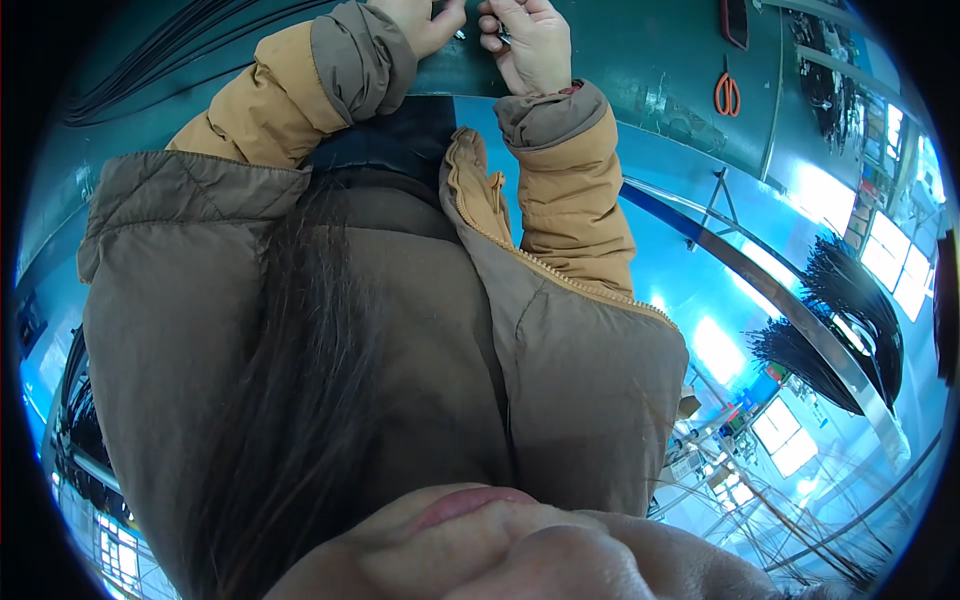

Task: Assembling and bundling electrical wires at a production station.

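Note:
Both hands work close together at the upper edge of the picture, over a green tabletop (640, 60). My right hand (535, 48) is closed, its fingers curled round a small dark, shiny metal piece (503, 37) whose kind I cannot make out. Just left of it, my left hand (422, 25) has its thumb and fingers drawn together. Its fingertips are cut off by the frame, so what they grip is hidden. A tiny silvery bit (460, 35) shows between the hands, below the left thumb.
Long black cables (150, 62) lie across the table's left part. Orange-handled scissors (727, 97) and a dark, red-edged flat object (734, 22) rest at the right. More black cable bundles (830, 95) lie beyond; others (865, 320) hang by a metal rail (800, 315).

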Tool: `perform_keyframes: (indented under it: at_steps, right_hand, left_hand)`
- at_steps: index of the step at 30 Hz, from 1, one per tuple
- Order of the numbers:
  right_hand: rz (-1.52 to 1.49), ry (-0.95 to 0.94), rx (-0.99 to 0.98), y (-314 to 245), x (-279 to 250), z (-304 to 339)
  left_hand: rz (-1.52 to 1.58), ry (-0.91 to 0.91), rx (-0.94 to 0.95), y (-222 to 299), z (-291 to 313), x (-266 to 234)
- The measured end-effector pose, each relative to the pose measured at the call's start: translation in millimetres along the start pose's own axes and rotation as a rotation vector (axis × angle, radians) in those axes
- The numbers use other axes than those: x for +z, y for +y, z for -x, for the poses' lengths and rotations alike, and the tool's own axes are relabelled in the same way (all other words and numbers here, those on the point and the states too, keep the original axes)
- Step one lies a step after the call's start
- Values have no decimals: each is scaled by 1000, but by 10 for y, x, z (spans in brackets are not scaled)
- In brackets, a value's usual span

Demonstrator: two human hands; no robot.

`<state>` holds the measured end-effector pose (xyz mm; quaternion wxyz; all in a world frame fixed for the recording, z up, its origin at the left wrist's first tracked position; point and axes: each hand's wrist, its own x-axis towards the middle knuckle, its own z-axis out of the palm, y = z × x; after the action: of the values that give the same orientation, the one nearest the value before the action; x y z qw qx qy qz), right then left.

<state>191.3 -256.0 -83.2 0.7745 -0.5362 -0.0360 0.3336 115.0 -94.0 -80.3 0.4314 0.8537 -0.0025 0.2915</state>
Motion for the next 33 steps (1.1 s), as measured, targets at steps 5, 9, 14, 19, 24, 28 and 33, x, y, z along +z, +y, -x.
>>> perform_keyframes:
  at_steps: [5,9,14,19,24,28,33]
  right_hand:
    - [22,-5,-33,22,-7,-10]
    - [106,-36,-49,-14,20,26]
    - [-19,111,-80,41,-102,37]
    - [-98,147,-61,-243,-159,388]
    - [8,246,61,-245,-318,617]
    - [98,305,78,-290,-335,717]
    - [339,322,203,-399,-428,725]
  left_hand:
    - [13,-53,151,9,-60,-56]
    - [-43,-9,133,-15,-17,-68]
    - [-131,-134,76,123,19,-389]
    - [-295,-327,241,-558,457,-1076]
    - [-604,-240,320,-740,816,-1877]
    - [-695,-227,236,-889,1046,-2361]
    - [-737,-273,170,-1028,1220,-2561]
